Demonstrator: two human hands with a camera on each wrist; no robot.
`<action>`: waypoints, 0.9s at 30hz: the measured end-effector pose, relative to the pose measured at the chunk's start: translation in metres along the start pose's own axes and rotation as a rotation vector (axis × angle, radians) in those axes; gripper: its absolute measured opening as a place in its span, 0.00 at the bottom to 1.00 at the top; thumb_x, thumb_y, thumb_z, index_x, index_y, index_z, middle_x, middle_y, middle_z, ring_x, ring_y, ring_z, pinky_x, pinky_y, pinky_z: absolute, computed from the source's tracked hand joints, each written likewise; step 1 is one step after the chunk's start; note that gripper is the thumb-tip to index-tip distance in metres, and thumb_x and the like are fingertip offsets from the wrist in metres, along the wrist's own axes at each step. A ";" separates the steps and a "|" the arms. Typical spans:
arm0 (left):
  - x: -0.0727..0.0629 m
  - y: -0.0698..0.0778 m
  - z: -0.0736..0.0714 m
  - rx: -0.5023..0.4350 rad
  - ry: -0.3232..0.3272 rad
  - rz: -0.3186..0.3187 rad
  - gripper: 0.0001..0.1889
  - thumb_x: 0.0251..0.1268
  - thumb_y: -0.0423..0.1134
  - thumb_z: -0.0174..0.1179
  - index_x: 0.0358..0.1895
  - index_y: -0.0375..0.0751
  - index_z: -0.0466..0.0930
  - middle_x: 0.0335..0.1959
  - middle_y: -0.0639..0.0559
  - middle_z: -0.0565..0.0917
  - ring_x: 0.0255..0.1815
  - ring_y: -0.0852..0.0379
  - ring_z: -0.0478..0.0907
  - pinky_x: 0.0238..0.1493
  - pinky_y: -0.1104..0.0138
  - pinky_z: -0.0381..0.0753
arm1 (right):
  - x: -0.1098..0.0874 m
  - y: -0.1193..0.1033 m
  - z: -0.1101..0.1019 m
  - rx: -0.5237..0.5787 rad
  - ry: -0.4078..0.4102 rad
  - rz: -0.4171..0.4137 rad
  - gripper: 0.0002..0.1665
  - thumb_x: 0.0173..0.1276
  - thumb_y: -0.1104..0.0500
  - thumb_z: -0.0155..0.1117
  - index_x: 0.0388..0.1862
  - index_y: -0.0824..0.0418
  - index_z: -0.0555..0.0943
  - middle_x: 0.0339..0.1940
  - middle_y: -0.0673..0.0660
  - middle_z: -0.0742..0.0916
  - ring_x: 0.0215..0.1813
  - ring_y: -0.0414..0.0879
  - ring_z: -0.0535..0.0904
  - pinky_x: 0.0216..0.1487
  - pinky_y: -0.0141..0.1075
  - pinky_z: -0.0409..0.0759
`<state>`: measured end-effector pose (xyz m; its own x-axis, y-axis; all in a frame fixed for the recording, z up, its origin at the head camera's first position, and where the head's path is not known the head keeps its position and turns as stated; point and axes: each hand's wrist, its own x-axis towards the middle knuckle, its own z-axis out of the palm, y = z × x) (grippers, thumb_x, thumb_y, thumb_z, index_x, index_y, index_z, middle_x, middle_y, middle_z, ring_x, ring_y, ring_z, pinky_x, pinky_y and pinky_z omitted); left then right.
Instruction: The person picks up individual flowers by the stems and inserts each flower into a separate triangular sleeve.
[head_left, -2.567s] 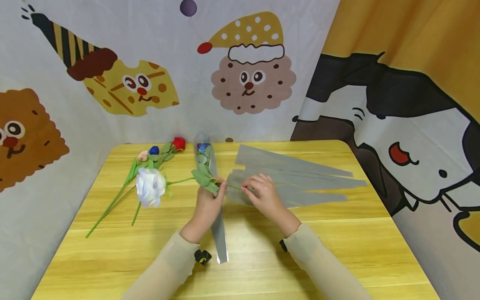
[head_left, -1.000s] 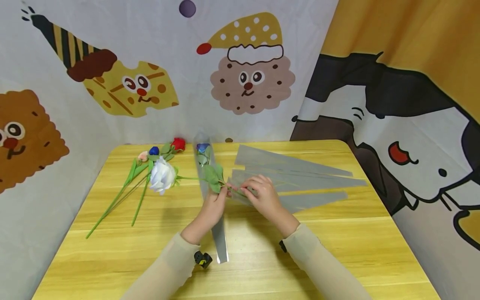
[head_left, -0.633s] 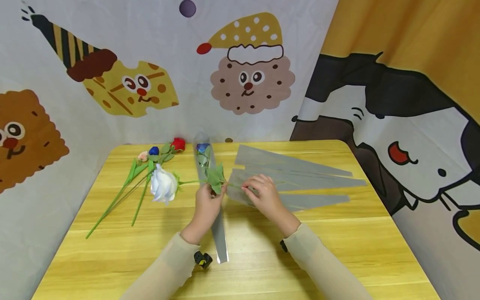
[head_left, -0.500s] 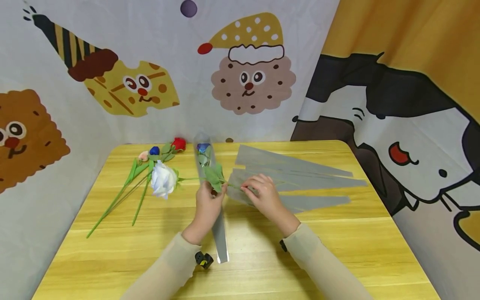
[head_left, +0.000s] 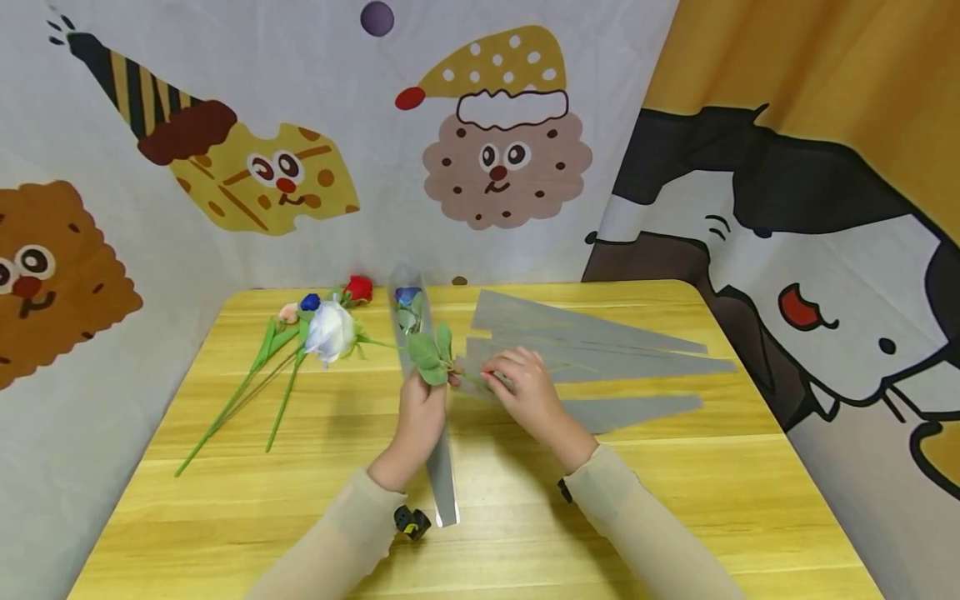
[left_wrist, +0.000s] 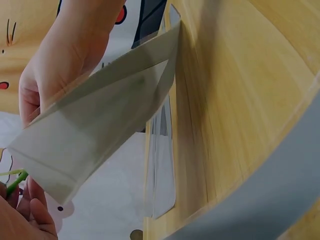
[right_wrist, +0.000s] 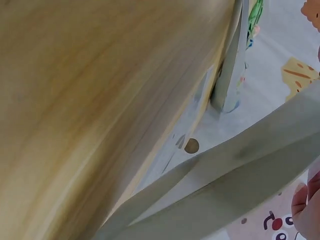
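Well out to the left of our left hand, green stems [head_left: 225, 421] lie on the table [head_left: 180, 533], with a pink flower [head_left: 288, 313] at the far end. Beside it are a blue rosebud [head_left: 310, 302] and a red rose [head_left: 362, 288]; the head of our white rose [head_left: 331, 332] blocks part of our view of them. That white rose extends leftward from our left hand [head_left: 422, 412], which has its fingers bent around the stem just below the leaves [head_left: 426, 358]. Directly under this hand, a wrapped blue rose [head_left: 408, 297] in its own narrow sleeve [head_left: 442, 483] crosses the workspace. Our right hand [head_left: 528, 390] pinches a grey sleeve [left_wrist: 100, 130] between thumb and fingers; in the left wrist view the film covers those fingertips. The stem reaches toward it between our hands, but we cannot tell how far in. Beyond the right hand lie loose grey sleeves [head_left: 585, 321], overlapping.
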<state>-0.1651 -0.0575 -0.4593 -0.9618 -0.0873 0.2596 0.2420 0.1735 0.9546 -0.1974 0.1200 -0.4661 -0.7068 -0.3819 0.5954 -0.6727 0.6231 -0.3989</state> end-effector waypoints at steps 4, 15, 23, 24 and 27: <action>-0.001 -0.002 0.001 0.082 0.076 0.007 0.04 0.64 0.30 0.55 0.38 0.34 0.79 0.33 0.41 0.84 0.33 0.53 0.80 0.35 0.68 0.79 | -0.001 -0.001 0.000 -0.008 -0.003 0.002 0.03 0.61 0.57 0.68 0.34 0.54 0.85 0.36 0.47 0.86 0.40 0.43 0.77 0.41 0.39 0.71; -0.001 0.002 0.001 -0.006 0.124 -0.026 0.22 0.59 0.26 0.61 0.55 0.33 0.63 0.37 0.37 0.83 0.33 0.55 0.78 0.35 0.71 0.78 | -0.001 -0.002 0.001 0.009 0.024 -0.013 0.03 0.59 0.59 0.69 0.33 0.55 0.85 0.36 0.47 0.86 0.39 0.42 0.77 0.42 0.39 0.71; -0.003 0.020 -0.005 0.000 0.038 -0.016 0.17 0.67 0.25 0.49 0.57 0.31 0.62 0.40 0.34 0.82 0.39 0.41 0.81 0.37 0.69 0.78 | 0.000 -0.001 -0.001 0.003 0.015 -0.010 0.04 0.60 0.58 0.69 0.35 0.54 0.85 0.36 0.47 0.86 0.42 0.43 0.78 0.44 0.40 0.72; -0.002 0.015 -0.005 0.004 0.032 -0.012 0.17 0.66 0.25 0.49 0.57 0.32 0.63 0.41 0.35 0.83 0.40 0.43 0.80 0.38 0.69 0.78 | 0.000 -0.001 -0.001 0.005 0.018 -0.012 0.04 0.60 0.58 0.69 0.35 0.54 0.85 0.36 0.47 0.86 0.42 0.43 0.78 0.44 0.41 0.72; 0.000 0.002 -0.004 0.028 0.028 -0.010 0.16 0.67 0.27 0.48 0.57 0.33 0.66 0.44 0.38 0.83 0.41 0.50 0.79 0.40 0.69 0.78 | 0.001 0.001 -0.003 0.005 0.027 -0.009 0.04 0.59 0.59 0.69 0.34 0.54 0.85 0.36 0.48 0.86 0.41 0.44 0.78 0.44 0.41 0.73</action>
<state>-0.1645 -0.0610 -0.4567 -0.9601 -0.1168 0.2543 0.2281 0.1995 0.9530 -0.1978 0.1224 -0.4641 -0.6944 -0.3686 0.6180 -0.6803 0.6161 -0.3970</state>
